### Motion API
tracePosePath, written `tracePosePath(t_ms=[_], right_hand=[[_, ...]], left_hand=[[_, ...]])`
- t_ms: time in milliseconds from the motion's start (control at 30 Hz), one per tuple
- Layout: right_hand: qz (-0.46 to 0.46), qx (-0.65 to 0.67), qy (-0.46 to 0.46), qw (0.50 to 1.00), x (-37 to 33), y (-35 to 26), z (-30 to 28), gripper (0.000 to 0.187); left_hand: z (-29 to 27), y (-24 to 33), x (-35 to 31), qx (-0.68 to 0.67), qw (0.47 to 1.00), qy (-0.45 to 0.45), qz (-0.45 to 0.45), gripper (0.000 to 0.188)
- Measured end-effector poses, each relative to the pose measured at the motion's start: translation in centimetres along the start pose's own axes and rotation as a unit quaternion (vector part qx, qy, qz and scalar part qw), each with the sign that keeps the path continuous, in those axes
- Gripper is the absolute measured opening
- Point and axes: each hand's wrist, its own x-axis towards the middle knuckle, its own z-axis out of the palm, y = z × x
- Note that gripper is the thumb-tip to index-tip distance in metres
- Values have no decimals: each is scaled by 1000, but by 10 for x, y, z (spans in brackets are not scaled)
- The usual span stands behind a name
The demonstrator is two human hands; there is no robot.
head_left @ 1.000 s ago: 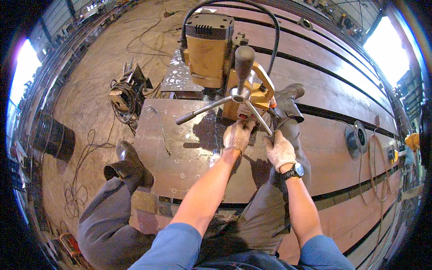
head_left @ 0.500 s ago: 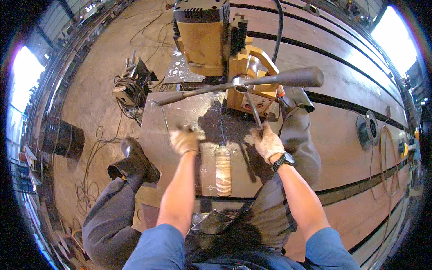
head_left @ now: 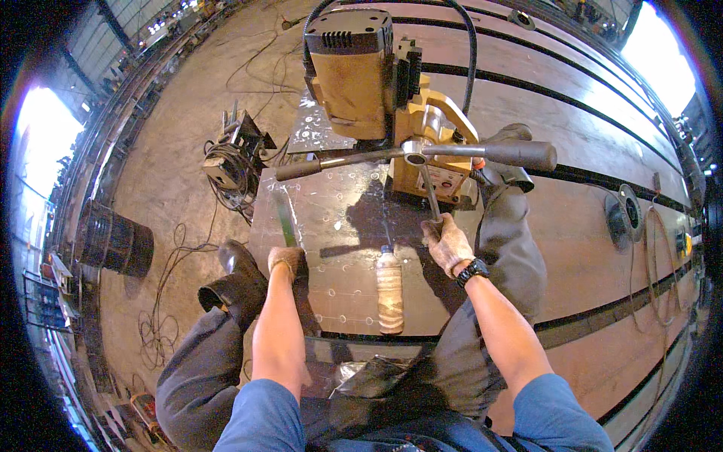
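A yellow and black magnetic drill point(head_left: 350, 87) stands on a dark steel plate point(head_left: 343, 290) marked with several chalk circles. My gloved right hand point(head_left: 449, 245) is closed round one arm of its feed handle point(head_left: 431, 192). At the plate's left side my gloved left hand point(head_left: 288, 260) is closed round the near end of a thin, greenish strip point(head_left: 286, 215); motion blur hides its exact kind. Between my hands is a plastic bottle point(head_left: 390, 294) with a blue cap and brownish, cloudy contents. Whether it stands or lies, I cannot tell.
My booted left foot point(head_left: 242, 275) rests beside the plate. A dark drum point(head_left: 117, 239) and a machine wound with cables point(head_left: 230, 169) are on the floor at left, with loose cable around. To the right runs a large slotted metal bed point(head_left: 580, 226) bearing a cable reel point(head_left: 623, 217).
My left hand has moved left and nearer to me with the strip. My right hand keeps its hold on the feed handle. The whole view has shifted slightly.
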Motion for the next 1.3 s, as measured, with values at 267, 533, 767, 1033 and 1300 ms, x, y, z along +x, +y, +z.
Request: tracePosePath(t_ms=[267, 533, 767, 1033, 1300], right_hand=[[29, -9, 40, 999, -5, 25, -18, 50], [13, -38, 38, 999, -4, 18, -17, 53], [32, -18, 23, 999, -3, 15, -16, 56], [24, -12, 38, 999, -4, 20, -18, 52], [46, -26, 38, 998, -9, 14, -23, 51]], left_hand=[[-10, 191, -133, -452, 875, 124, 119, 35], [14, 193, -97, -89, 980, 34, 173, 45], [7, 82, -82, -356, 902, 213, -117, 33], [2, 197, -110, -363, 905, 136, 173, 36], [-14, 127, -83, -197, 959, 182, -93, 38]])
